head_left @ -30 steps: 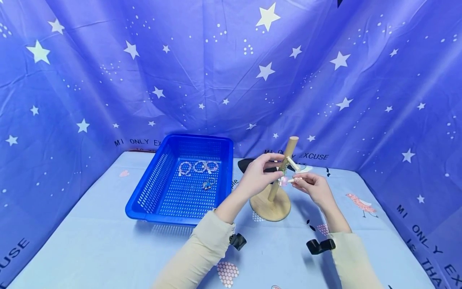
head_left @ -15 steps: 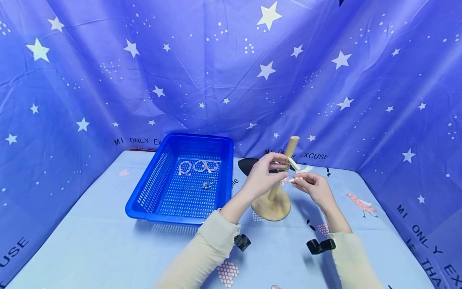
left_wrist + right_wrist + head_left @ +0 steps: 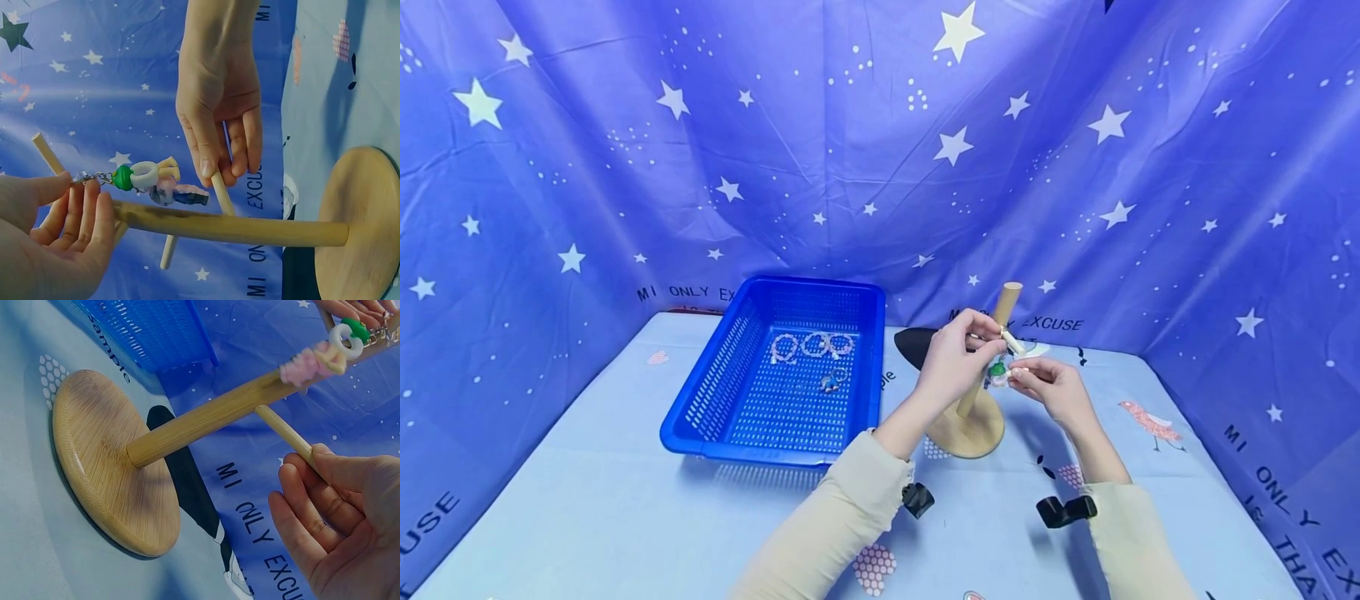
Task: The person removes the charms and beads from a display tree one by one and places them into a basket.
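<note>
A blue star-printed cloth hangs round three sides of a pale blue tabletop [image 3: 625,517], where a blue basket [image 3: 700,400] sits just left of a wooden stand [image 3: 973,421] with side pegs. The left hand [image 3: 953,360] pinches the chain of a keychain charm [image 3: 147,178] (green bead, white ring, pinkish figure) between thumb and curled fingers [image 3: 78,215], holding it against the upright post near an upper peg. The right hand [image 3: 1051,387] has its fingers [image 3: 312,531] closed round a lower peg [image 3: 219,190], steadying the stand.

By the look of it the hanging is under way but not finished: the charm is up at the stand, yet its ring is still in the left hand's pinch and I cannot tell whether it is over a peg. Bead bracelets [image 3: 811,346] and another small charm [image 3: 831,382] still lie in the basket, so more seems left.

Against a second ago, the left hand has moved up and rightward towards the post, the charm now lies closer against it, and the right hand has kept its hold on the peg
</note>
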Demonstrator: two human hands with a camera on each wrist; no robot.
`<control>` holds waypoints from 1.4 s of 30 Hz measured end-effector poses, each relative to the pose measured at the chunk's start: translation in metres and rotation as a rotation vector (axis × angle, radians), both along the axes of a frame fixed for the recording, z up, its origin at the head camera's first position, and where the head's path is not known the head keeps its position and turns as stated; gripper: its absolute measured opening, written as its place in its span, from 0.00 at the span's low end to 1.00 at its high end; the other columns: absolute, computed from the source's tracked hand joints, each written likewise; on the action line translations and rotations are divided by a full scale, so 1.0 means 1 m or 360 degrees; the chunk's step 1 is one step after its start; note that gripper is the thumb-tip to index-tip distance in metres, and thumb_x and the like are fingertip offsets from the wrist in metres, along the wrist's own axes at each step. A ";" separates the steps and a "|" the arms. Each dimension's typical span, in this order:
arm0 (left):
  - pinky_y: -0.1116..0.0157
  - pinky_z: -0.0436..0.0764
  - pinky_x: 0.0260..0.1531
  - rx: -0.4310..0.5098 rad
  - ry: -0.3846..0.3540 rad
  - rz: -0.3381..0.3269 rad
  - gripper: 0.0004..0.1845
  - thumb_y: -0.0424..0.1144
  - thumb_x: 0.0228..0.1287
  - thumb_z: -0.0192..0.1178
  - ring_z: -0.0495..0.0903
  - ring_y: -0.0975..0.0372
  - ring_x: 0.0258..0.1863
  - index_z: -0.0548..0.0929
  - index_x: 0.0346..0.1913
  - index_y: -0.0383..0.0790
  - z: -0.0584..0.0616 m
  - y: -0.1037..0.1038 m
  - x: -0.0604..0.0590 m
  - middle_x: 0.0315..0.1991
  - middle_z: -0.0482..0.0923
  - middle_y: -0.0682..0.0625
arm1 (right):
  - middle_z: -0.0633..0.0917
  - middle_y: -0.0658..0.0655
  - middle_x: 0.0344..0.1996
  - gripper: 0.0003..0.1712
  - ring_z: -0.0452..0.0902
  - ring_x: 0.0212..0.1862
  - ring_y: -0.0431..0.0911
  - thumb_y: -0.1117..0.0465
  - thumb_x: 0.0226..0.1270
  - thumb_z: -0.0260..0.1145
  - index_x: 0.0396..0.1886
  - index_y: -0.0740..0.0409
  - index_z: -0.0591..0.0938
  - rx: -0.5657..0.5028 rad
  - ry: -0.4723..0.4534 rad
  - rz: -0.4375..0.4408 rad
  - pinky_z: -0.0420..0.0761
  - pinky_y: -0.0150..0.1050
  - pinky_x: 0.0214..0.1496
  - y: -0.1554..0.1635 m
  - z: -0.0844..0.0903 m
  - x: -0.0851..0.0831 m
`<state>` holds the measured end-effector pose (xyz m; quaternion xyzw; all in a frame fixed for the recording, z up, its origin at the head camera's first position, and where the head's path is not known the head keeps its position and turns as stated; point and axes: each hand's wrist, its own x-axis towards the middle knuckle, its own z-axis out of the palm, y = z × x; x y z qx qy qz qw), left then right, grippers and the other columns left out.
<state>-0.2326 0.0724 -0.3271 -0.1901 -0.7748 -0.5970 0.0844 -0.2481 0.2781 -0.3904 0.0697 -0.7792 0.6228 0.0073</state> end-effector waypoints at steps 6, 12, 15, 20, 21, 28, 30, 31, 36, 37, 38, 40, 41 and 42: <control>0.77 0.80 0.35 0.0035 0.0014 0.0026 0.06 0.37 0.66 0.66 0.84 0.67 0.35 0.82 0.43 0.42 0.002 0.000 0.001 0.39 0.87 0.48 | 0.87 0.38 0.31 0.14 0.86 0.37 0.33 0.69 0.72 0.60 0.51 0.77 0.79 -0.0064 0.0009 0.0017 0.86 0.28 0.46 0.000 -0.002 0.000; 0.78 0.81 0.33 0.0096 0.0027 0.0055 0.04 0.37 0.65 0.67 0.84 0.70 0.32 0.83 0.40 0.42 0.002 -0.002 0.002 0.37 0.87 0.48 | 0.88 0.38 0.31 0.10 0.87 0.37 0.33 0.70 0.72 0.60 0.48 0.72 0.81 -0.0095 0.0029 0.0028 0.86 0.28 0.46 0.000 -0.004 -0.001; 0.77 0.81 0.33 0.0104 0.0048 0.0070 0.04 0.37 0.65 0.67 0.85 0.69 0.33 0.84 0.39 0.42 0.002 -0.003 0.003 0.37 0.87 0.49 | 0.87 0.38 0.31 0.12 0.86 0.37 0.33 0.69 0.72 0.60 0.49 0.75 0.80 -0.0077 0.0027 0.0023 0.86 0.28 0.46 0.000 -0.004 -0.001; 0.77 0.81 0.34 0.0102 0.0088 0.0075 0.03 0.37 0.65 0.67 0.84 0.70 0.32 0.84 0.39 0.43 0.001 -0.004 0.002 0.36 0.87 0.50 | 0.87 0.38 0.31 0.14 0.86 0.37 0.32 0.68 0.73 0.61 0.51 0.77 0.78 -0.0046 0.0009 0.0002 0.85 0.27 0.47 0.000 -0.002 0.000; 0.77 0.81 0.34 0.0098 0.0094 0.0075 0.03 0.37 0.65 0.67 0.83 0.70 0.32 0.84 0.39 0.43 0.001 -0.004 0.003 0.36 0.87 0.50 | 0.87 0.38 0.31 0.14 0.86 0.37 0.32 0.68 0.73 0.61 0.51 0.77 0.78 -0.0044 0.0005 -0.0001 0.85 0.27 0.47 0.000 -0.001 0.000; 0.77 0.80 0.35 0.0064 0.0097 0.0038 0.03 0.38 0.65 0.67 0.82 0.71 0.31 0.85 0.39 0.43 0.002 -0.005 0.005 0.35 0.87 0.51 | 0.87 0.38 0.32 0.17 0.87 0.38 0.34 0.68 0.73 0.60 0.53 0.80 0.76 -0.0027 0.0007 0.0010 0.86 0.28 0.47 0.000 -0.001 0.001; 0.77 0.80 0.35 0.0057 0.0096 0.0026 0.04 0.39 0.65 0.67 0.82 0.71 0.31 0.85 0.39 0.43 0.002 -0.006 0.006 0.35 0.87 0.51 | 0.87 0.38 0.32 0.19 0.87 0.39 0.34 0.67 0.73 0.60 0.54 0.81 0.75 -0.0011 0.0006 0.0008 0.86 0.28 0.47 0.000 -0.001 0.000; 0.77 0.80 0.35 0.0053 0.0096 0.0020 0.04 0.39 0.65 0.67 0.82 0.71 0.31 0.85 0.39 0.43 0.002 -0.006 0.006 0.35 0.87 0.51 | 0.87 0.37 0.32 0.20 0.86 0.39 0.33 0.67 0.73 0.60 0.55 0.81 0.75 -0.0003 0.0002 0.0006 0.86 0.28 0.47 0.000 -0.001 0.000; 0.77 0.81 0.36 0.0071 0.0085 -0.0034 0.05 0.38 0.65 0.67 0.82 0.71 0.32 0.85 0.40 0.42 0.004 -0.006 0.010 0.36 0.87 0.49 | 0.87 0.37 0.32 0.21 0.86 0.39 0.33 0.67 0.73 0.61 0.56 0.81 0.74 0.0006 -0.0023 -0.0001 0.85 0.29 0.48 0.001 -0.001 0.000; 0.77 0.81 0.35 0.0077 0.0083 -0.0048 0.05 0.38 0.65 0.67 0.82 0.71 0.32 0.85 0.40 0.42 0.004 -0.006 0.011 0.36 0.87 0.49 | 0.87 0.37 0.32 0.20 0.86 0.38 0.32 0.67 0.73 0.61 0.56 0.80 0.74 0.0003 -0.0028 -0.0004 0.85 0.29 0.48 0.001 -0.001 0.000; 0.77 0.82 0.35 0.0081 0.0083 -0.0059 0.05 0.38 0.64 0.67 0.82 0.71 0.31 0.85 0.40 0.41 0.005 -0.006 0.011 0.36 0.87 0.49 | 0.87 0.37 0.31 0.18 0.86 0.38 0.32 0.67 0.73 0.61 0.55 0.79 0.76 -0.0001 -0.0034 -0.0006 0.85 0.28 0.48 0.001 -0.001 0.000; 0.76 0.82 0.34 0.0086 0.0084 -0.0079 0.05 0.38 0.64 0.67 0.82 0.71 0.31 0.85 0.40 0.41 0.005 -0.005 0.012 0.36 0.87 0.48 | 0.87 0.37 0.31 0.14 0.86 0.38 0.32 0.67 0.73 0.61 0.52 0.74 0.78 -0.0006 -0.0041 -0.0010 0.85 0.28 0.48 0.001 -0.001 0.000; 0.76 0.82 0.33 0.0088 0.0083 -0.0087 0.05 0.38 0.64 0.67 0.82 0.71 0.30 0.85 0.40 0.41 0.006 -0.005 0.012 0.36 0.87 0.48 | 0.87 0.37 0.30 0.12 0.86 0.37 0.32 0.67 0.73 0.62 0.50 0.71 0.80 -0.0008 -0.0044 -0.0013 0.85 0.28 0.48 0.001 0.000 0.000; 0.76 0.82 0.32 0.0090 0.0082 -0.0093 0.05 0.37 0.64 0.68 0.81 0.72 0.30 0.85 0.40 0.41 0.006 -0.005 0.013 0.36 0.87 0.48 | 0.86 0.37 0.30 0.09 0.86 0.37 0.32 0.67 0.72 0.62 0.47 0.68 0.81 -0.0010 -0.0044 -0.0016 0.85 0.27 0.48 0.001 0.000 0.000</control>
